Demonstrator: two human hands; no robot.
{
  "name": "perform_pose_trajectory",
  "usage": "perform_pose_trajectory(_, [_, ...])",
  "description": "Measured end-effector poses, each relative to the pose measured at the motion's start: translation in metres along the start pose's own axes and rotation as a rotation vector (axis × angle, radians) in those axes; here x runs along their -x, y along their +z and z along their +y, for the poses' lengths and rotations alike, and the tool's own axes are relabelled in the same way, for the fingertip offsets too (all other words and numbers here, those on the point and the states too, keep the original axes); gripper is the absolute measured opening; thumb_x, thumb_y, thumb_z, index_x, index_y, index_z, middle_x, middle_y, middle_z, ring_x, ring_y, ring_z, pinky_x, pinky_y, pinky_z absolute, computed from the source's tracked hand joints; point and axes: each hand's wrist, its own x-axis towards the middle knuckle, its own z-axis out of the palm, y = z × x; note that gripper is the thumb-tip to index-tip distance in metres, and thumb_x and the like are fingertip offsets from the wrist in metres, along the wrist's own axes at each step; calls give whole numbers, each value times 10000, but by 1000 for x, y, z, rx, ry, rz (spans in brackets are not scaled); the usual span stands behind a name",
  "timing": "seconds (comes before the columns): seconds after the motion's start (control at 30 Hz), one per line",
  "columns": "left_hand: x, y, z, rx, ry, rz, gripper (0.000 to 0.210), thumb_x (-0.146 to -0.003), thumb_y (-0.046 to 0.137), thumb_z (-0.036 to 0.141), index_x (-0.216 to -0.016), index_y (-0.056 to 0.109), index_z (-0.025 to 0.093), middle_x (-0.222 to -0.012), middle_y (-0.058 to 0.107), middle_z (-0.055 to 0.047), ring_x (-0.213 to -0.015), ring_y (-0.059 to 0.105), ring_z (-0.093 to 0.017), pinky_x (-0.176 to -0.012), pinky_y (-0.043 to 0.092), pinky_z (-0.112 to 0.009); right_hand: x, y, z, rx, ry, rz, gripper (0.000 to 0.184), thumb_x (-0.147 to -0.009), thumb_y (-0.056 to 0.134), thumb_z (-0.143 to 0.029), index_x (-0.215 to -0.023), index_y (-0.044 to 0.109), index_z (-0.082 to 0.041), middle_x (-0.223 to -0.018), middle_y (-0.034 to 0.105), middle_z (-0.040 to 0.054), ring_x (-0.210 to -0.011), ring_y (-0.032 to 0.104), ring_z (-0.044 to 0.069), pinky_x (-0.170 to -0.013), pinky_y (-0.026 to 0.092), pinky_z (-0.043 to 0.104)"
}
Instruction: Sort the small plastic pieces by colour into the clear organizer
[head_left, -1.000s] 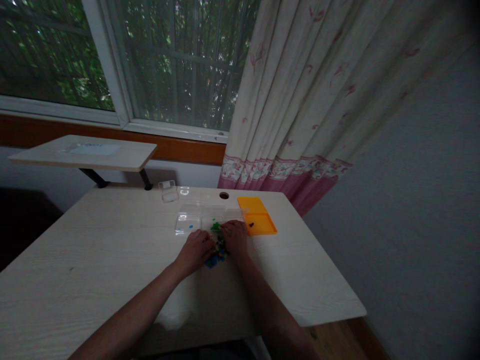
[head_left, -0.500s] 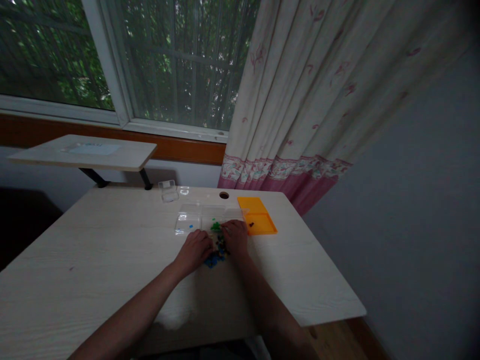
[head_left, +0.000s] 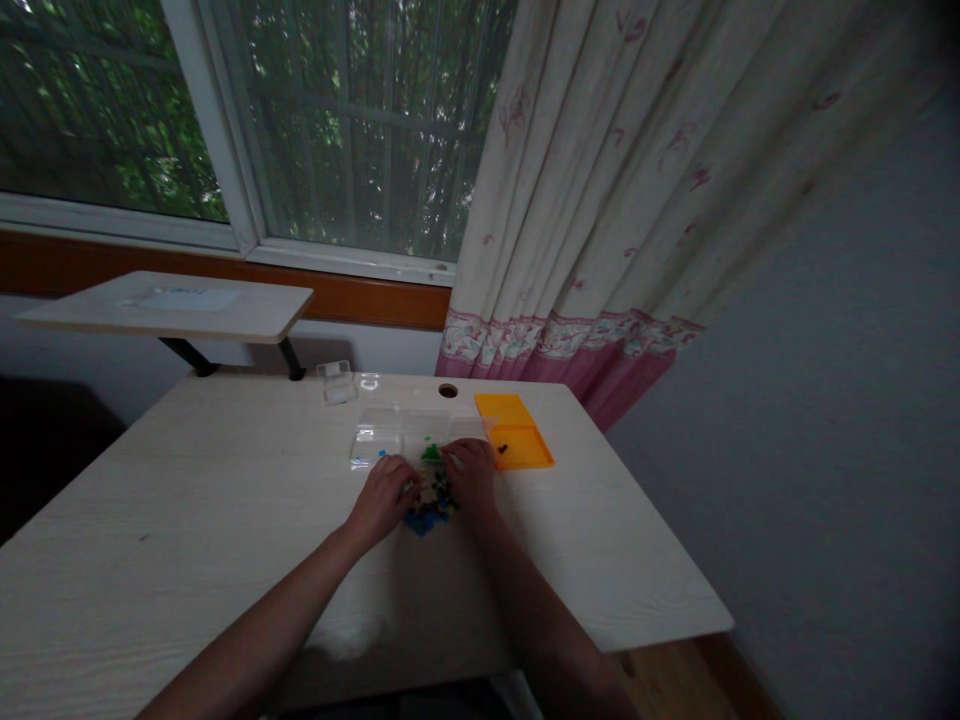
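Left hand (head_left: 384, 494) and right hand (head_left: 472, 474), mine, flank small coloured pieces (head_left: 426, 517) below the frame's centre.
Both curled; whether gripping, I cannot tell. Pieces seem light, stiff, perhaps slippery: best pinched by opposite edges.

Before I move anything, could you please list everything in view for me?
Table: 1, pale wood, below the window
Small pieces: too many to count, blue, dark and pale, between the hands
Clear divided box: 1, transparent, beyond the hands
Green pieces: several, green, at the clear divided box
Case: 1, orange, open, right of the clear divided box
Small box: 1, transparent, far side of table
Raised shelf: 1, pale, far left
Sheet: 1, whitish, on the shelf
Window: 1, white-framed, behind
Curtain: 1, cream and pink, right of window
Left hand: 1, bare, left of the pieces
Right hand: 1, bare, right of the pieces
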Motion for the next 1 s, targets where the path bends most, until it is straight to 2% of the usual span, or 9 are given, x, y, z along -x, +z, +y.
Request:
perform_pose_trajectory(0.23, [-1, 0, -1, 49, -15, 72, 186, -942, 504, 293, -865, 620, 170, -856, 577, -63, -886, 522, -214, -843, 426, -369, -1, -4, -10, -101, -90, 4, 101, -860, 648, -243, -880, 746, -245, -886, 702, 34, -909, 574, 187, -874, 439, 338])
perform_pose_trajectory(0.57, [-3, -6, 2, 105, -62, 130, 234, -953, 481, 320, -803, 593, 179, -824, 576, -56, -856, 521, -207, -805, 428, -349, 4, -3, -16, -164, -243, -117, 175, -856, 643, -274, -1005, 736, -273, -894, 699, 34, -939, 574, 190, -901, 436, 353])
perform_pose_trajectory(1.0, [-2, -6, 0, 124, -89, 157, 273, -968, 449, 359, -813, 596, 189, -812, 569, -50, -865, 528, -207, -806, 437, -346, 5, -4, -23, -188, -282, -148, 198, -904, 566, -317, -981, 741, -268, -858, 705, 41, -897, 588, 184, -866, 444, 354])
